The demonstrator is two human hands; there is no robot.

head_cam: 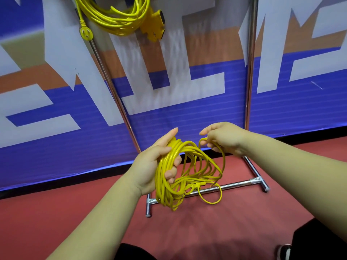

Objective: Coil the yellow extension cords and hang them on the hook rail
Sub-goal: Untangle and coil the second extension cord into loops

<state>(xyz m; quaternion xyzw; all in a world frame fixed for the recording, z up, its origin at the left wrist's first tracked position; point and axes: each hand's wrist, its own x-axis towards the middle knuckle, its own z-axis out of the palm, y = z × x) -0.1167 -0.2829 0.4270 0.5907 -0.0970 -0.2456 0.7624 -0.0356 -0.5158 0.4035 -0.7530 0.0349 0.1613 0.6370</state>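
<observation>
Head view: left hand [150, 166] grips yellow cord coil [162, 184]; right hand [223, 139] pinches a loop [200, 142]; banner lettering [37, 132] unreadable.

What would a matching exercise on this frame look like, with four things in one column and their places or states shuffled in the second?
Things:
1. left hand
2. right hand
3. hung coil
4. rack base bar

States:
A. lies on the red floor
B. pinches one loop of the loose cord
C. hangs high, near the picture's top edge
D. grips the bundled loops

Pairs: 1-D, 2-B, 3-C, 4-A.
</observation>
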